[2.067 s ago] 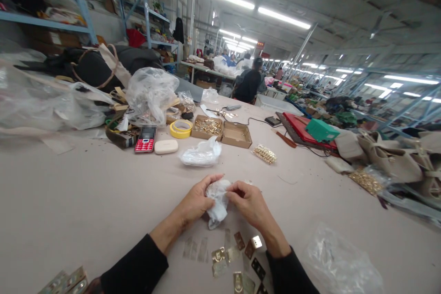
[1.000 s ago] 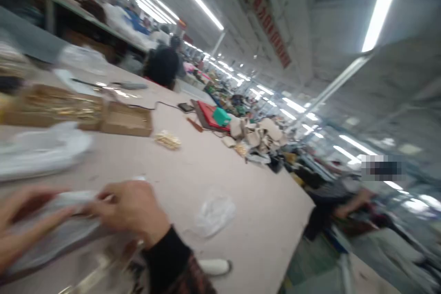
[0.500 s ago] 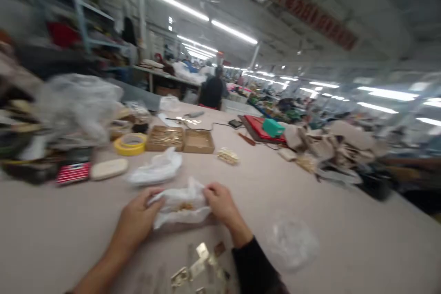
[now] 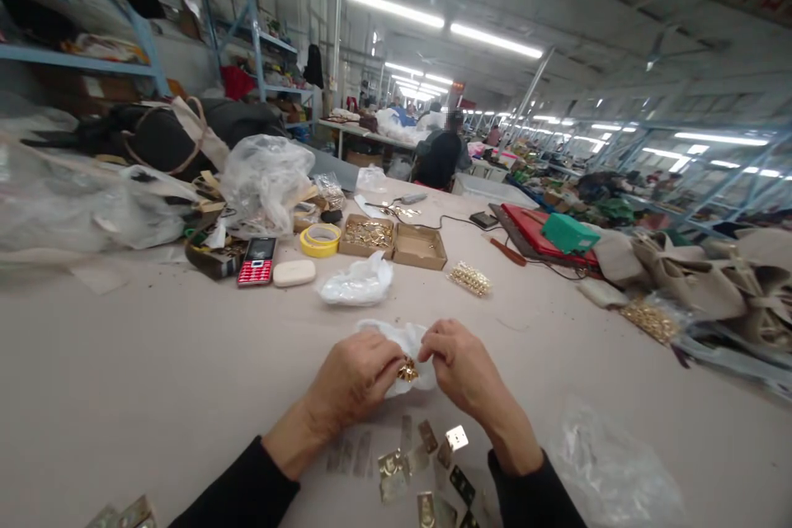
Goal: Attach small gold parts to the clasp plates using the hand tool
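A piece of crumpled white wrapping [image 4: 426,377] lies between my hands, with small gold metal pieces [image 4: 408,370] heaped in it. My left hand [image 4: 355,371] is closed at the left side of the wrapping, fingers bent against it beside the gold pieces. On the right side, my right hand [image 4: 461,359] pinches the wrapping's edge between thumb and fingers. Flat metal plates [image 4: 393,474], some shiny and some dark, are scattered on the table [image 4: 247,379] just below the hands. Beyond them sits a second crumpled white wrapping [image 4: 357,282].
Farther back are a red phone [image 4: 256,262], yellow tape [image 4: 320,240], a box of gold parts [image 4: 367,236], an open cardboard box [image 4: 420,247] and bagged gold beads [image 4: 469,279]. Clear plastic [image 4: 612,462] lies right. A person [image 4: 440,155] sits beyond the table.
The view has turned left and become sharper. My hands have come closer together around the gold pieces, and the wrapping is bunched more narrowly between them.
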`<state>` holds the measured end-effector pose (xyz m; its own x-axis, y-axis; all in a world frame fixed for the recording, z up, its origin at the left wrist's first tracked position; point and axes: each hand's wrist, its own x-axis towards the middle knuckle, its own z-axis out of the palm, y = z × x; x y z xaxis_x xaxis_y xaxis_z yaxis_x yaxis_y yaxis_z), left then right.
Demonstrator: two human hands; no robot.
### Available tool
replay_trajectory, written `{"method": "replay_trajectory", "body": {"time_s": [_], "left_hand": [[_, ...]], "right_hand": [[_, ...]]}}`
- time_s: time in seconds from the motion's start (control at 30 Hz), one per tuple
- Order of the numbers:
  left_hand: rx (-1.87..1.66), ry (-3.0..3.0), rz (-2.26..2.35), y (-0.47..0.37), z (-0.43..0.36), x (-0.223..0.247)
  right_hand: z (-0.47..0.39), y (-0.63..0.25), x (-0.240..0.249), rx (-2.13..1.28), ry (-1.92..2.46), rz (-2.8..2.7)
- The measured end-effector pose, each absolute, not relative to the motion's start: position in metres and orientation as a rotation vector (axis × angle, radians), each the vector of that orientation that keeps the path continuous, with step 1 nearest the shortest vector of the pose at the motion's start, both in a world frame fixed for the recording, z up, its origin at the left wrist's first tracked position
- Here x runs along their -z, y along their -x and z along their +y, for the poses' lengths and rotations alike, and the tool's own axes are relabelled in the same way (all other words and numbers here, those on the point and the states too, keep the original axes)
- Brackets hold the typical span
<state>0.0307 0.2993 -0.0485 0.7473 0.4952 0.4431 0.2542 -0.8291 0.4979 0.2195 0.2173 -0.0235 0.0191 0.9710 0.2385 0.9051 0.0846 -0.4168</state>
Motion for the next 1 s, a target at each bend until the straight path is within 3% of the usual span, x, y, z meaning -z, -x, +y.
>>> {"method": "replay_trajectory", "body": {"time_s": [0.13,0.37,0.63,1.0], "left_hand": [[-0.672,-2.603,0.551,-0.030,0.300,0.053],[-0.803,-2.578,0.696,-0.028,0.307,0.060],[-1.412,-2.460,0.593,-0.032,0.326,0.082],[-1.373,-2.492,0.723,-0.032,0.313,0.081]], "right_hand": [[0.218,-0.213,0.027,-0.330,1.925,-1.995],[0.223,-0.219,0.034,-0.087,2.047,-1.669],[0.219,-0.203,0.014,-0.182,2.126,-1.628],[0.102,-0.283,0.024,-0.280,2.107,-1.183]]}}
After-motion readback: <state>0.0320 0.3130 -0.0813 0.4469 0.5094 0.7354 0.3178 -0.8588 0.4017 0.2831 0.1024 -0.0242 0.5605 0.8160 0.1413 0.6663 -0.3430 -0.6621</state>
